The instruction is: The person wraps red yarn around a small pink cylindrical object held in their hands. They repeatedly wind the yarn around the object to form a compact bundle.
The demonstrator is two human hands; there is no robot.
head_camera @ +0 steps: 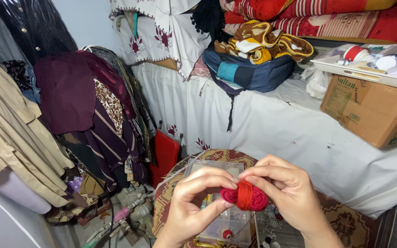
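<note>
Left hand (pixel 194 202) and right hand (pixel 286 193) meet over round table (pixel 171 183), both pinching small yarn bundle (pixel 245 197): pink coil wrapped in red thread. Left thumb and fingers closed on its left end; right fingers curled over its right. Clear plastic box (pixel 217 225) lies on table below hands, near front edge. Cardboard box (pixel 368 110) on white-draped shelf, upper right.

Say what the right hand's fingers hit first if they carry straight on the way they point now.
The right hand has its fingers pointing left, onto the red and pink yarn bundle it already pinches. Past that, the left hand's fingertips come next, pressed on the same bundle. Depth looks close, so contact is immediate.
</note>
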